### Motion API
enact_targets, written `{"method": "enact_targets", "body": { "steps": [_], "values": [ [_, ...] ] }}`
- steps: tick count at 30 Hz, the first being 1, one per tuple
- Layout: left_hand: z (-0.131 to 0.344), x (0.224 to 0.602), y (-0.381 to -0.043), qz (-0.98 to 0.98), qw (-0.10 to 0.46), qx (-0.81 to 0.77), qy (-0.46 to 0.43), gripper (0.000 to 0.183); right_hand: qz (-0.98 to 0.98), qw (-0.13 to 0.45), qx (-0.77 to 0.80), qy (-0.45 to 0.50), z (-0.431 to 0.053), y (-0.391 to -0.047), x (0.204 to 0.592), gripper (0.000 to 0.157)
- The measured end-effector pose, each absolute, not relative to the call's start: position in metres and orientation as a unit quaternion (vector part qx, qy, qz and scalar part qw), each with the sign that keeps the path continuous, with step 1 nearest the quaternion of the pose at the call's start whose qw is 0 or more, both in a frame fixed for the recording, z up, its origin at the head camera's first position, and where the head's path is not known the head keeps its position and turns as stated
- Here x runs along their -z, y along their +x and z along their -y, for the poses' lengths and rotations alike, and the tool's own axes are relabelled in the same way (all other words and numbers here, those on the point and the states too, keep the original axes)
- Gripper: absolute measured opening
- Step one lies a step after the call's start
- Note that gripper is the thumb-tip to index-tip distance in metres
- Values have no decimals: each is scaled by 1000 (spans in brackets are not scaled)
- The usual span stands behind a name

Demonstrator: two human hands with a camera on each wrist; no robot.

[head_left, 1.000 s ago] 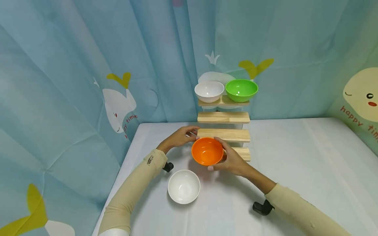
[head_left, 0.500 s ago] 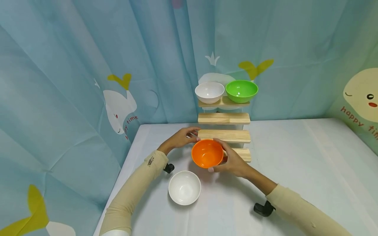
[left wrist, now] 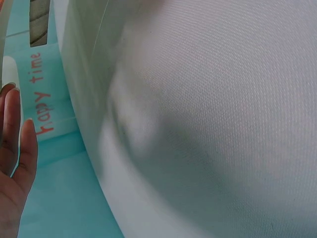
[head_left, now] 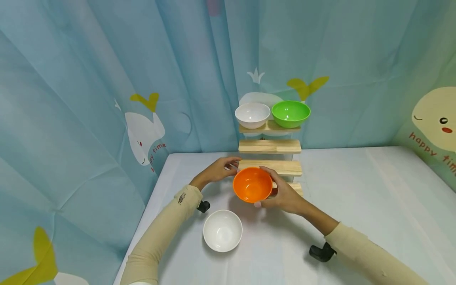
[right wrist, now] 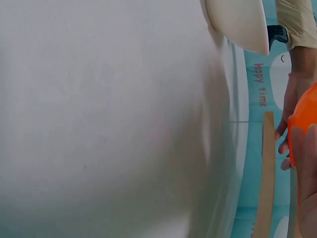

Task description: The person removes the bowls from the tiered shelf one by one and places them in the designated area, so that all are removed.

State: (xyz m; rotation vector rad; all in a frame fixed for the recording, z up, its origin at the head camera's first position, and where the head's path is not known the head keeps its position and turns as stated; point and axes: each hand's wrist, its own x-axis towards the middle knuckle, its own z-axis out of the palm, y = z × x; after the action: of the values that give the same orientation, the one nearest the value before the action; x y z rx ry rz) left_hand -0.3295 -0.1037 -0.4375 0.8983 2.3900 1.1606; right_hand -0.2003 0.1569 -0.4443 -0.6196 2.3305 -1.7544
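Note:
In the head view, my right hand (head_left: 283,194) grips an orange bowl (head_left: 252,185) by its right side, thumb at the near rim. The bowl is tilted slightly toward me, in front of the lower steps of a wooden tiered rack (head_left: 269,168). My left hand (head_left: 220,169) is at the rack's left end; its fingers look fairly straight in the left wrist view, and whether they touch the rack cannot be told. A white bowl (head_left: 222,231) stands on the table nearer me. On the top step sit another white bowl (head_left: 252,115) and a green bowl (head_left: 291,114).
A white cloth (head_left: 356,206) covers the table. Blue printed curtains (head_left: 199,79) hang behind it and along both sides. Black wrist mounts (head_left: 322,252) stick out from both sleeves. The rack's side panels look transparent.
The orange bowl in my right hand has shifted slightly right and toward the rack. The whole head view has slid down a little. My left hand stays at the rack's left end.

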Motion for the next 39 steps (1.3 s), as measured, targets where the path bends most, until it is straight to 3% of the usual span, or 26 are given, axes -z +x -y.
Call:
{"method": "enact_targets", "body": {
  "steps": [39],
  "values": [
    [103, 435, -327, -847, 166, -402, 305, 55, -784, 89, 563, -246, -194, -186, 443, 105]
  ]
}}
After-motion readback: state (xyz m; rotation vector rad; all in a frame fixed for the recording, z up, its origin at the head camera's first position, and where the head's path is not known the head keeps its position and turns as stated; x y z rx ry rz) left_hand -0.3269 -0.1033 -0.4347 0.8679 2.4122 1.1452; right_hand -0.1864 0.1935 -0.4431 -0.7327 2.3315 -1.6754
